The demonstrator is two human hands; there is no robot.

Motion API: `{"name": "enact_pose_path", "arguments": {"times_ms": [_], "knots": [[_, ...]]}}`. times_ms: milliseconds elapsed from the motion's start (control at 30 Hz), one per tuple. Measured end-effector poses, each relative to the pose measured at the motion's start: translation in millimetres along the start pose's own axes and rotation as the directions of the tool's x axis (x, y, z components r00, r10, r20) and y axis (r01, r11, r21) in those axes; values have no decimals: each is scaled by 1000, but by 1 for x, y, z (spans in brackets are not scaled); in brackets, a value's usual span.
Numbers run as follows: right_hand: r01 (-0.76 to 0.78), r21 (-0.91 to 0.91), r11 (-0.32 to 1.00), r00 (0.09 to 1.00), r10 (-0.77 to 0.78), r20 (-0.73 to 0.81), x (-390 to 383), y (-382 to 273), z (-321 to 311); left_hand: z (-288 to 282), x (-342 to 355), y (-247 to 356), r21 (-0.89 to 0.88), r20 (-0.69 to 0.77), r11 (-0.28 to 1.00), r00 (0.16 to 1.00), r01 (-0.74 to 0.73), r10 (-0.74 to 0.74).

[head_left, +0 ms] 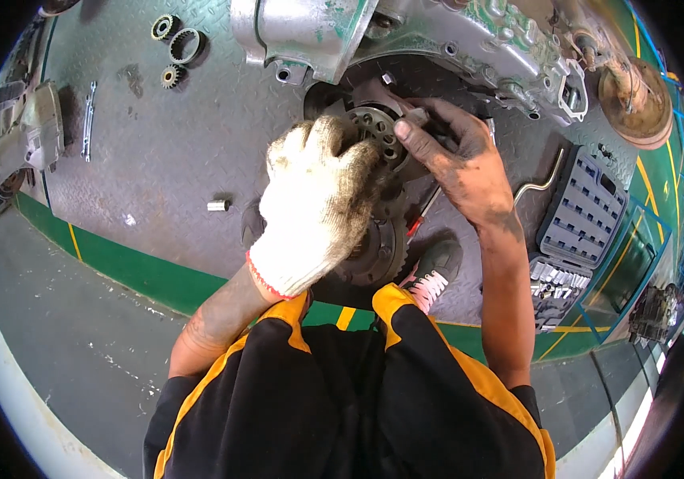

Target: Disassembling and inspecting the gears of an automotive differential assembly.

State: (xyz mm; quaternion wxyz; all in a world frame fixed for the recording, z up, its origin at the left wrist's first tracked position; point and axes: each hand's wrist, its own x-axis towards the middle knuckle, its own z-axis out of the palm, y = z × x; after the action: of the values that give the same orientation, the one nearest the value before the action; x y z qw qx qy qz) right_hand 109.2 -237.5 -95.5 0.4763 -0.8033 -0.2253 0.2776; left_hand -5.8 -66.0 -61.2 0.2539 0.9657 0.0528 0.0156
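Note:
My left hand [310,207], in a white knit glove with dirty fingertips, curls over the near left side of a round metal disc with holes [375,132]. My right hand [466,164], bare and smeared with grease, is at the disc's right side. Its thumb and fingers close on a small greyish piece [416,117] that I cannot make out. Below my gloved hand a large toothed gear [386,251] shows between my shoes, partly covered by the glove. A tool with a red part [415,227] lies beside it.
A big metal housing [454,48] stands just beyond my hands. Gears and a ring [187,46], a wrench [88,121] and a socket [218,205] lie left. Rightward are a bent bar [541,180], a socket case [584,209] and a rusty flanged shaft [637,104].

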Motion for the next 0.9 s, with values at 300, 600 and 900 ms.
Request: {"name": "enact_pose_path", "arguments": {"times_ms": [300,600,900], "knots": [[-410,138,902,902,379,204,25,-37,1,3,-1,-5,-6,-4,1000,1000,-25,25],[-523,18,852,803,486,346,38,-48,-12,-1,4,2,37,44,999,999,7,-9],[-429,153,890,882,376,283,28,-32,-8,1,5,-26,-174,13,983,998,-60,63]]}}
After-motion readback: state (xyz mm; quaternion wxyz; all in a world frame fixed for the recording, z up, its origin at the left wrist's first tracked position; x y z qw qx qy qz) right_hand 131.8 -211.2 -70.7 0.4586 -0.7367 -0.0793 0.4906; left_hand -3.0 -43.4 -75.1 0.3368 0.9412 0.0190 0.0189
